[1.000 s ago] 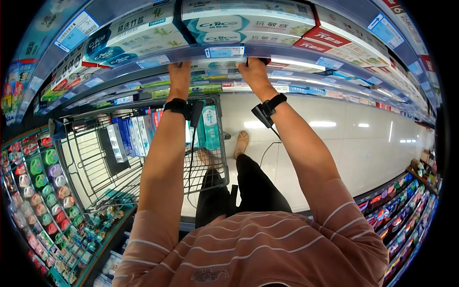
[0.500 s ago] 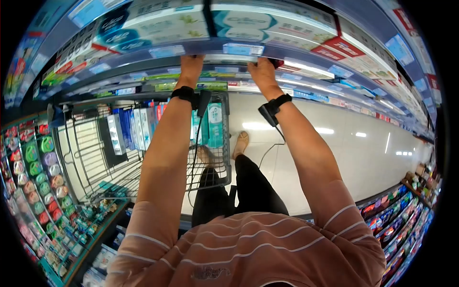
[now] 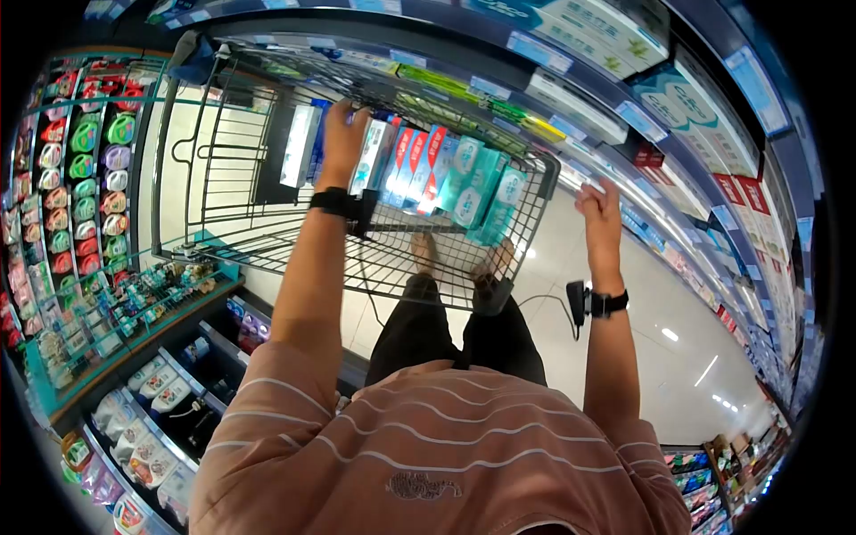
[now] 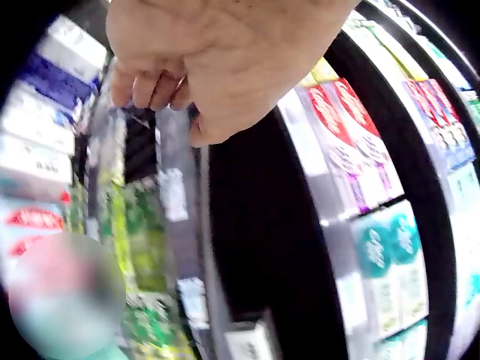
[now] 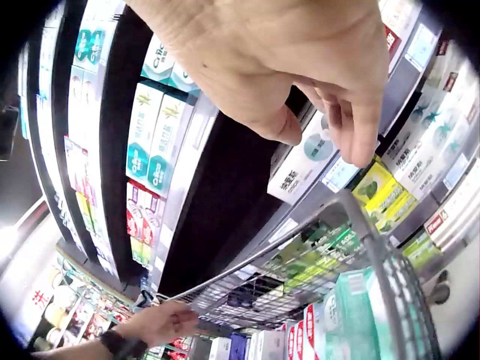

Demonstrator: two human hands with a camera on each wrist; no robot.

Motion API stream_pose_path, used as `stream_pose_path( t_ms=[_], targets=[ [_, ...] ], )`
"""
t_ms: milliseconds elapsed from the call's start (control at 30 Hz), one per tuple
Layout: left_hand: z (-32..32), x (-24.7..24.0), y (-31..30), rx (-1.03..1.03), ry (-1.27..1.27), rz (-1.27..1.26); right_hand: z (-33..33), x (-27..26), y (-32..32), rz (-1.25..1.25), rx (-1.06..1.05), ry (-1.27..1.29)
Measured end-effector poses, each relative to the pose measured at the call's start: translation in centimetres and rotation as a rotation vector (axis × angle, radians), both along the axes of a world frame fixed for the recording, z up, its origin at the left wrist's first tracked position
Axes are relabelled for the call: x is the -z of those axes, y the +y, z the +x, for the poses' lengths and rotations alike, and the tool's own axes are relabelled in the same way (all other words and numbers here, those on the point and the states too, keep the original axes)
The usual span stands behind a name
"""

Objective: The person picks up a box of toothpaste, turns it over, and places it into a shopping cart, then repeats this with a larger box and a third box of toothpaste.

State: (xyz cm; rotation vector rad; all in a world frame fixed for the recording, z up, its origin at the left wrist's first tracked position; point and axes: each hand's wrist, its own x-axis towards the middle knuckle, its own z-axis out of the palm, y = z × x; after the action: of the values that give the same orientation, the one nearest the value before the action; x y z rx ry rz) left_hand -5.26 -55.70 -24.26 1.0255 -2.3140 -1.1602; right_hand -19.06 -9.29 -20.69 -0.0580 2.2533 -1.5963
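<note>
My left hand hangs in front of the wire shopping cart, overlapping the boxes in the head view. Its fingers are loosely bent and hold nothing; the left wrist view shows the hand near a shelf edge. Inside the cart stand teal boxes, red, white and blue toothpaste boxes and a white box. To the cart's right, my right hand is raised with relaxed fingers and nothing in them. In the right wrist view it overlaps a white box on the shelf.
Shelves of boxed toothpaste run along the far side and right. Bottles in many colours fill a rack at left. Pale tiled floor lies right of my legs. More goods stand on low shelves at near left.
Both hands have come away from the shelf edge, the left to over the cart, the right lower and further right. The head view has turned, and more of the cart shows.
</note>
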Motion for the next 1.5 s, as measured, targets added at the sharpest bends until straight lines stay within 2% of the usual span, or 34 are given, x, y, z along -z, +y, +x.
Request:
stream_pose_path(
  t_ms=[33, 67, 100, 167, 267, 400, 567, 733, 833, 867, 1000, 1133, 1233, 1367, 1433, 1500],
  targets=[
    [2.8, 4.7, -4.7, -0.042, -0.015, -0.04, 1.7, -1.6, -1.1, -0.029, 0.002, -0.05],
    [4.6, 1.1, -5.1, -0.059, -0.202, 0.01, 3.3, -2.6, -2.0, -0.058, 0.006, -0.1],
    [6.8, 4.7, -8.7, -0.135, -0.361, -0.068, 4.5, -3.1, -2.6, -0.071, 0.01, -0.121],
    [9.5, 5.8, -10.8, -0.181, -0.425, -0.202, 6.6, -3.8, -3.7, -0.094, 0.024, -0.161],
    [11.2, 6.7, -12.4, -0.236, -0.552, -0.131, 9.1, -4.9, -5.7, -0.068, -0.009, -0.198],
    [12.0, 8.5, -13.6, -0.169, -0.673, -0.172, 12.0, -6.6, -8.5, -0.07, -0.012, -0.268],
    [11.1, 8.1, -13.5, -0.118, -0.862, -0.215, 14.8, -7.1, -10.3, -0.082, 0.013, -0.279],
    [10.9, 8.0, -14.3, -0.099, -0.86, -0.083, 16.8, -7.0, -11.5, -0.092, 0.009, -0.29],
    [12.3, 14.3, -17.5, -0.067, -0.662, 0.062, 17.2, -8.5, -12.5, -0.081, -0.012, -0.291],
    [11.7, 8.4, -15.6, -0.027, -0.551, 0.377, 17.3, -8.6, -12.6, -0.093, -0.004, -0.295],
    [12.1, -0.2, -11.0, -0.078, -0.22, 0.865, 17.0, -9.6, -13.2, -0.156, -0.039, -0.298],
    [13.0, -5.0, -7.0, -0.022, 0.053, 1.064, 16.4, -11.8, -14.1, -0.175, -0.086, -0.259],
    [13.4, -10.9, -2.2, 0.016, 0.147, 1.135, 15.9, -13.2, -13.8, -0.185, -0.112, -0.266],
    [14.0, -15.2, 4.5, 0.16, 0.15, 1.231, 14.7, -14.0, -12.4, -0.33, -0.158, -0.265],
    [14.5, -15.6, 7.6, 0.295, 0.068, 1.329, 13.8, -15.1, -11.4, -0.375, -0.219, -0.241],
    [14.4, -17.4, 12.0, 0.317, 0.094, 1.463, 13.2, -16.3, -9.8, -0.436, -0.252, -0.187]
  ],
)
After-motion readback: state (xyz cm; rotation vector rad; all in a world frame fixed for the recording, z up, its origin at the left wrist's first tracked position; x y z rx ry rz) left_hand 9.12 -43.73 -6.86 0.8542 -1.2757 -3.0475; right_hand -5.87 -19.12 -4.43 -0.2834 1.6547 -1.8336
